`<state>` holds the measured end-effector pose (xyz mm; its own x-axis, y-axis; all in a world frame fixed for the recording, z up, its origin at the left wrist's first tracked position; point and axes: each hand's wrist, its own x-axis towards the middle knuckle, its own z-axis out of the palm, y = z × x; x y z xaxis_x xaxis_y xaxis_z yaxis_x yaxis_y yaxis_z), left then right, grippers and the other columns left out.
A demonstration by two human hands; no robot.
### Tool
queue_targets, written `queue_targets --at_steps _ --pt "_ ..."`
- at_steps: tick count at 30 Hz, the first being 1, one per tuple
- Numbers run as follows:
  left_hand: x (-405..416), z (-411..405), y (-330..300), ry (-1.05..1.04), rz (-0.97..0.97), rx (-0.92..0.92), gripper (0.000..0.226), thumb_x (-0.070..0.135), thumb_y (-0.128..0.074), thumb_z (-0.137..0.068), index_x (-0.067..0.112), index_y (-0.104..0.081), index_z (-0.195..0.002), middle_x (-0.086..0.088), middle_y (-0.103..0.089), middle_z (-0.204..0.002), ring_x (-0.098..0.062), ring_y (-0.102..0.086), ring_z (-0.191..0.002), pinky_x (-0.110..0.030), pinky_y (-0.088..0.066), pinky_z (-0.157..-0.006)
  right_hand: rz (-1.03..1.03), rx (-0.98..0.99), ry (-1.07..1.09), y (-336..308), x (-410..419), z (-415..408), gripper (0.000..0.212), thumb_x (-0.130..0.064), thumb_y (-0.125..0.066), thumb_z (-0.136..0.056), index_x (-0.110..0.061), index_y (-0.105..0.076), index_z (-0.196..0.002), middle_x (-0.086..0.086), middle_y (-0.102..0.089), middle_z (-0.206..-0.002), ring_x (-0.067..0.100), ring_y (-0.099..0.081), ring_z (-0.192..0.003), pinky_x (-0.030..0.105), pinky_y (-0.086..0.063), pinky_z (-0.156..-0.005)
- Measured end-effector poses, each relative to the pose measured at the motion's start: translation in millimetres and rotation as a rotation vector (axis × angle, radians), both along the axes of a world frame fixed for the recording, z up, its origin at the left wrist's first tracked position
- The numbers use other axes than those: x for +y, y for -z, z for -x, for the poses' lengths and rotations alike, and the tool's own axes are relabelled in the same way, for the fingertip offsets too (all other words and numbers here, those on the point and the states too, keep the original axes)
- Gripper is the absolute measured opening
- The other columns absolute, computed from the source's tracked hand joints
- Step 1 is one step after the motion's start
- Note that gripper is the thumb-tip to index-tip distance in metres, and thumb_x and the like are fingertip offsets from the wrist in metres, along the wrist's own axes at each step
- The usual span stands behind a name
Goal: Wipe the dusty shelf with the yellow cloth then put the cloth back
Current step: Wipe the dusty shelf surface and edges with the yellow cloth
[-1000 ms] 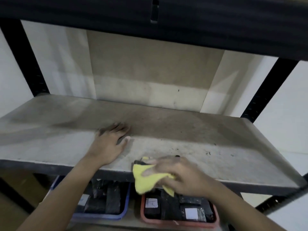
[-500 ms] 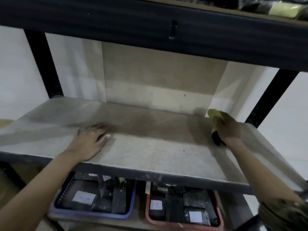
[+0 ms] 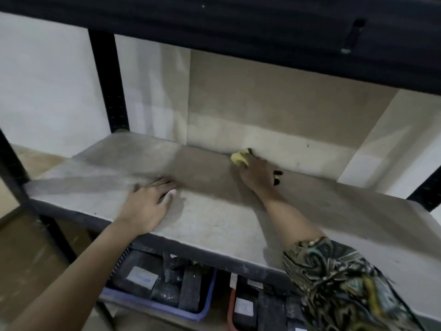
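The dusty grey shelf spans the view, its board streaked with dust. At its back edge, near the rear wall, my right hand grips the yellow cloth and presses it on the board; only a crumpled corner of the cloth shows past my fingers. My left hand lies flat, fingers spread, on the shelf near the front left. A small dark object sits on the board just right of my right hand.
A black upper shelf beam hangs low overhead. Black uprights frame the sides. Below the shelf stand a blue tray and a red tray with dark packets.
My right hand has swept the cloth from the shelf's front edge to the back right, then leftward along the rear wall. The left hand stays flat in place.
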<state>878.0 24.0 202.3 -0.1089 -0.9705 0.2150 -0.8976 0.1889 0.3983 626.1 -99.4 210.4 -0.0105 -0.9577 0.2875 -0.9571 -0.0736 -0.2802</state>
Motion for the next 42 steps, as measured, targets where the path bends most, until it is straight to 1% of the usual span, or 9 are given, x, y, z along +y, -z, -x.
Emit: queue_targets --at_steps 6,15,19,23,27,29,33,37,42 --pt "-4.0 -4.1 5.2 -0.024 -0.022 0.018 0.062 0.047 -0.011 -0.087 0.030 -0.053 -0.129 0.010 -0.043 -0.145 -0.013 -0.034 -0.137 -0.047 -0.023 -0.111 -0.148 0.054 -0.475 -14.0 52.1 -46.9 0.042 -0.035 -0.043 -0.095 -0.028 -0.043 -0.136 0.006 -0.041 -0.146 0.026 -0.041 -0.129 0.027 -0.029 -0.099" --pt "-1.8 -5.8 1.6 -0.057 -0.027 0.073 0.069 0.049 -0.007 -0.085 0.023 -0.056 -0.127 0.002 -0.053 -0.138 -0.018 -0.045 -0.130 -0.045 -0.030 -0.109 -0.180 -0.044 -1.004 -22.6 194.6 -45.3 0.033 -0.021 -0.053 -0.090 -0.025 -0.058 -0.123 -0.001 -0.062 -0.122 0.006 -0.052 -0.108 0.020 -0.036 -0.089" --pt "3.7 -3.1 -3.6 -0.041 -0.022 0.058 0.064 0.045 -0.011 -0.087 0.022 -0.055 -0.127 0.002 -0.049 -0.142 -0.018 -0.042 -0.132 -0.044 -0.028 -0.110 -0.322 -0.645 -0.659 -36.6 226.2 -8.6 0.021 -0.023 -0.055 -0.090 -0.037 -0.062 -0.103 -0.018 -0.063 -0.096 -0.013 -0.056 -0.083 0.011 -0.043 -0.073" --pt "4.1 7.1 -6.7 -0.001 -0.032 -0.020 0.047 0.044 -0.026 -0.097 0.027 -0.050 -0.132 0.004 -0.043 -0.146 -0.018 -0.035 -0.136 -0.049 -0.021 -0.112 -0.159 -1.012 -0.198 -63.3 228.4 56.6 0.030 -0.051 -0.063 -0.078 -0.030 -0.070 -0.097 -0.005 -0.074 -0.089 0.014 -0.065 -0.082 0.027 -0.051 -0.072" --pt "5.5 45.5 -11.1 0.118 -0.049 -0.083 0.057 0.055 -0.025 -0.091 0.027 -0.042 -0.138 0.006 -0.033 -0.152 -0.014 -0.022 -0.142 -0.051 -0.014 -0.115 0.039 -0.849 0.231 -80.8 201.9 138.8 0.016 -0.034 -0.050 -0.093 -0.022 -0.058 -0.100 0.012 -0.067 -0.079 0.024 -0.060 -0.060 0.031 -0.046 -0.059" --pt "6.4 62.3 -7.5 0.163 -0.071 -0.102 0.062 0.061 -0.023 -0.089 0.030 -0.035 -0.142 0.009 -0.026 -0.155 -0.012 -0.014 -0.145 -0.051 -0.010 -0.114 0.100 -0.717 0.361 -74.6 178.9 180.9 0.013 -0.032 -0.046 -0.094 -0.025 -0.055 -0.089 0.020 -0.068 -0.091 0.009 -0.062 -0.053 0.026 -0.047 -0.052" --pt "6.7 69.6 2.7 0.180 -0.077 -0.162 0.090 0.074 -0.004 -0.067 0.033 -0.030 -0.143 0.011 -0.019 -0.156 -0.007 -0.007 -0.145 -0.051 -0.009 -0.114 0.033 -0.332 0.554 -45.3 140.3 228.3 0.028 -0.022 -0.041 -0.096 -0.003 -0.058 -0.108 0.026 -0.061 -0.110 0.038 -0.058 -0.101 0.041 -0.044 -0.082" --pt "6.1 71.6 4.6 0.143 -0.046 -0.120 0.095 0.073 -0.002 -0.062 0.033 -0.032 -0.143 0.012 -0.020 -0.156 -0.004 -0.008 -0.144 -0.047 -0.011 -0.115 0.067 -0.035 0.525 -13.9 105.8 210.0 0.027 -0.015 -0.042 -0.093 0.003 -0.054 -0.109 0.029 -0.063 -0.103 0.044 -0.059 -0.094 0.041 -0.045 -0.076" --pt "6.0 71.1 5.6 0.155 -0.013 -0.136 0.090 0.069 -0.002 -0.065 0.035 -0.031 -0.143 0.015 -0.021 -0.155 -0.004 -0.012 -0.144 -0.039 -0.019 -0.111 0.023 -0.101 0.176 0.3 49.9 143.7 0.034 -0.026 -0.045 -0.095 -0.018 -0.054 -0.127 0.016 -0.061 -0.124 0.036 -0.056 -0.113 0.042 -0.044 -0.094"
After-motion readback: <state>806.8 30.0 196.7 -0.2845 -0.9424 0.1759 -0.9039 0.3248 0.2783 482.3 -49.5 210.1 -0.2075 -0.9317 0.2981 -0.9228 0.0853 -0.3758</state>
